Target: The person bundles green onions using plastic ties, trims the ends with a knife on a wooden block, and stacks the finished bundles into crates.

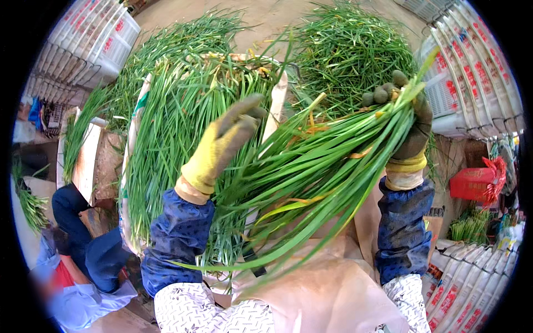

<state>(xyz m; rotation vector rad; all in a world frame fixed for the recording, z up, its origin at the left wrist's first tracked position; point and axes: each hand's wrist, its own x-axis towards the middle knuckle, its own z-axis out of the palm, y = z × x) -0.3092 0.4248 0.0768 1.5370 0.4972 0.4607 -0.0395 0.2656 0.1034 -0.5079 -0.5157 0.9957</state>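
Note:
My right hand [408,120], in a dark-coated yellow glove, grips a bunch of long, flat green leaves [316,162], likely garlic chives, near its pale stem ends. The leaves fan out down and to the left over my lap, with a few yellowed ones among them. My left hand [227,141], gloved alike, is raised over a long container [278,98] heaped with the same leaves [166,137]. Its fingers are slightly bent and apart, and it holds nothing. Some leaf tips of the bunch pass close to my left forearm.
Loose leaf piles lie on the floor at the back right [354,54] and back left [183,37]. Stacked white plastic crates [466,79] stand on both sides. A co-worker [83,266] sits at the lower left. At right is a red bag [472,183].

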